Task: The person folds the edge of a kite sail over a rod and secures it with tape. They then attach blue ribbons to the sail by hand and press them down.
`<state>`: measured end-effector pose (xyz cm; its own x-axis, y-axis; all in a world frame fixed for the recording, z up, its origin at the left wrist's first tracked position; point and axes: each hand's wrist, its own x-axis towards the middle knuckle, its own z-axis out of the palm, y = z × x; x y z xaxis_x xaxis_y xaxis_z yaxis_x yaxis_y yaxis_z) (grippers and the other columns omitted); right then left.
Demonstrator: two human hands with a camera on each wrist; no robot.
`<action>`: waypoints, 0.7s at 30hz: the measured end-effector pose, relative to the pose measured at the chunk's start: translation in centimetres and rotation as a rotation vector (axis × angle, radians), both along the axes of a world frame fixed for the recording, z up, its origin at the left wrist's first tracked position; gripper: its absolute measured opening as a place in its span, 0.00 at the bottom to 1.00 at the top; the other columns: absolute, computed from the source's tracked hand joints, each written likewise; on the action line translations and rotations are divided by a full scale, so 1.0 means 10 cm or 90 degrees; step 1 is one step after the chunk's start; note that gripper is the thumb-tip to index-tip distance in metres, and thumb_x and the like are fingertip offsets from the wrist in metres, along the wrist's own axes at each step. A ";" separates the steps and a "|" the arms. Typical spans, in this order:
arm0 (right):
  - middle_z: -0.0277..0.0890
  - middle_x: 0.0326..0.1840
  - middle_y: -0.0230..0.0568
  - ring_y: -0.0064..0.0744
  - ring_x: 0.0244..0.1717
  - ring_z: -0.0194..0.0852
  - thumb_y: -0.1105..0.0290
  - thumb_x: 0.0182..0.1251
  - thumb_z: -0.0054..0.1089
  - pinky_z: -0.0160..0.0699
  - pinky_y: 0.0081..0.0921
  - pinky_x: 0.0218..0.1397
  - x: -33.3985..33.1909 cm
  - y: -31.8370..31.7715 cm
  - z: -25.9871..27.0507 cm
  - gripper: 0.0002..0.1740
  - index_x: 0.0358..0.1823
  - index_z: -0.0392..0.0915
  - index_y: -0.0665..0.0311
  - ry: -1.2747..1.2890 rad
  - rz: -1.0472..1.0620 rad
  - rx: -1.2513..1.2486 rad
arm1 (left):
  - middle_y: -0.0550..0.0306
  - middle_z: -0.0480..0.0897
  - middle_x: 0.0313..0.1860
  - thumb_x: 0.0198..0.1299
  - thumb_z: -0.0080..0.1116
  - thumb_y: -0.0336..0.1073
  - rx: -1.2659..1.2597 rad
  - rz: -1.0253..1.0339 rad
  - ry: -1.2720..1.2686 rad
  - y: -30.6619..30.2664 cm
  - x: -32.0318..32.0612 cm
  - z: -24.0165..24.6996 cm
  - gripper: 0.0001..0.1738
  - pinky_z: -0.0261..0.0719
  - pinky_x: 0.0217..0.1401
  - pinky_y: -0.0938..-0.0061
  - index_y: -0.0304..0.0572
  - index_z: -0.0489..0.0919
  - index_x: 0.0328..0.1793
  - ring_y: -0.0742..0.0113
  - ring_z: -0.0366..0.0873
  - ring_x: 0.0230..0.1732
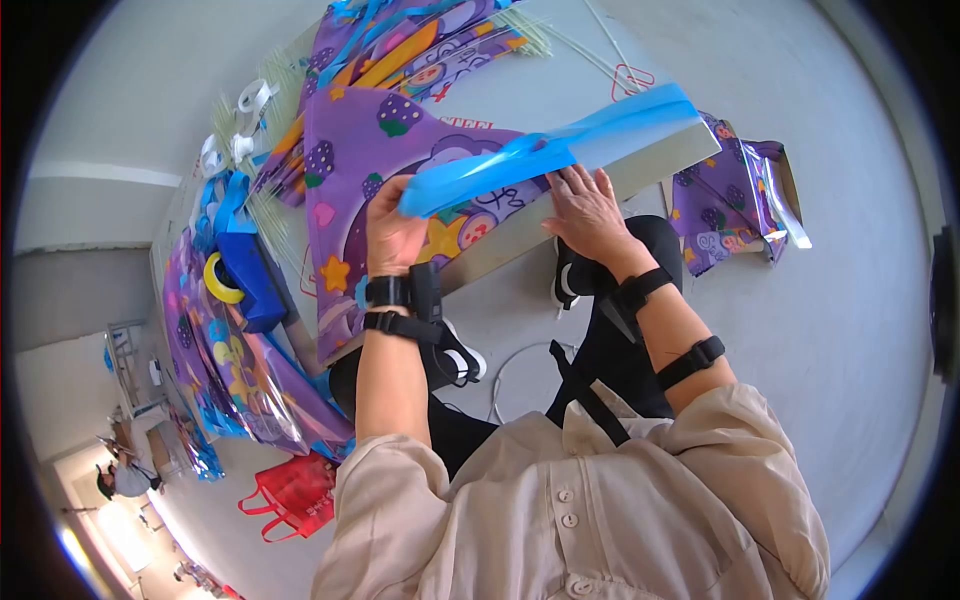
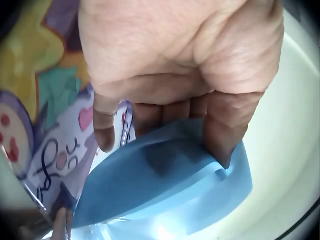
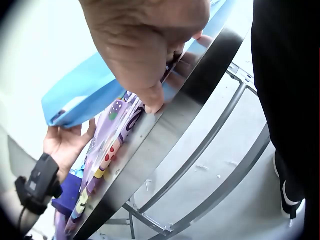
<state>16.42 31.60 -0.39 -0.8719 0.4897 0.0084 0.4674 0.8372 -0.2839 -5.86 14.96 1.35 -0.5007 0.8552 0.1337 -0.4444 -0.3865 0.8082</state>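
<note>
A long, shiny light-blue plastic strip runs across the table, its far end reaching past the right edge. My left hand pinches its near end; the left wrist view shows the thumb on one face of the folded blue plastic. My right hand lies palm down by the strip at the table's front edge, fingers extended. In the right wrist view its thumb touches the metal edge. Beneath the strip lies a purple printed plastic sheet with berries and stars.
More purple printed plastic is piled at the back. To the left are a blue tape dispenser with yellow tape, and white rolls. A box with purple plastic stands right. A red bag lies on the floor.
</note>
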 end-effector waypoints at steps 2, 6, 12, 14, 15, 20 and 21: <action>0.50 0.75 0.46 0.43 0.77 0.42 0.54 0.57 0.63 0.38 0.53 0.75 -0.01 0.00 0.01 0.44 0.71 0.56 0.63 -0.021 0.004 0.000 | 0.56 0.82 0.42 0.50 0.69 0.31 0.026 0.103 -0.061 -0.34 -0.09 -0.11 0.17 0.75 0.52 0.69 0.34 0.79 0.46 0.67 0.79 0.42; 0.54 0.72 0.48 0.46 0.75 0.45 0.56 0.55 0.64 0.41 0.55 0.73 -0.03 -0.02 0.12 0.42 0.69 0.58 0.64 -0.016 0.013 0.008 | 0.57 0.82 0.44 0.49 0.70 0.31 -0.007 0.021 -0.001 -0.87 -0.36 -0.11 0.18 0.76 0.52 0.71 0.35 0.80 0.47 0.69 0.80 0.44; 0.60 0.67 0.48 0.48 0.72 0.50 0.56 0.55 0.63 0.45 0.52 0.71 -0.04 0.02 0.02 0.38 0.65 0.62 0.66 0.025 0.039 0.029 | 0.63 0.80 0.32 0.47 0.67 0.27 -0.395 -0.143 0.357 -1.22 -0.54 0.27 0.08 0.73 0.39 0.76 0.39 0.83 0.35 0.74 0.76 0.36; 0.61 0.67 0.48 0.48 0.72 0.51 0.56 0.55 0.63 0.45 0.52 0.71 -0.04 0.04 -0.01 0.38 0.64 0.62 0.66 0.001 0.045 0.013 | 0.63 0.78 0.28 0.48 0.66 0.28 -0.447 -0.177 0.625 -1.23 -0.55 0.31 0.05 0.73 0.38 0.76 0.40 0.83 0.33 0.73 0.74 0.34; 0.61 0.66 0.48 0.48 0.71 0.51 0.56 0.55 0.63 0.45 0.52 0.71 -0.05 0.04 0.02 0.37 0.64 0.63 0.66 -0.021 0.041 0.002 | 0.63 0.78 0.28 0.48 0.66 0.28 -0.452 -0.171 0.620 -1.24 -0.56 0.28 0.05 0.73 0.38 0.76 0.40 0.83 0.33 0.73 0.74 0.34; 0.61 0.65 0.50 0.50 0.70 0.53 0.57 0.57 0.60 0.43 0.55 0.72 -0.05 0.04 0.03 0.35 0.63 0.61 0.65 -0.041 0.052 0.010 | 0.62 0.79 0.24 0.48 0.60 0.25 -0.530 -0.175 0.536 -1.24 -0.53 0.10 0.04 0.72 0.32 0.77 0.38 0.82 0.32 0.76 0.75 0.28; 0.61 0.65 0.50 0.50 0.70 0.53 0.57 0.57 0.60 0.43 0.55 0.72 -0.06 0.02 0.04 0.35 0.63 0.61 0.65 -0.043 0.058 0.009 | 0.62 0.79 0.23 0.48 0.60 0.24 -0.540 -0.168 0.522 -1.24 -0.52 0.06 0.04 0.72 0.31 0.77 0.37 0.81 0.32 0.77 0.74 0.27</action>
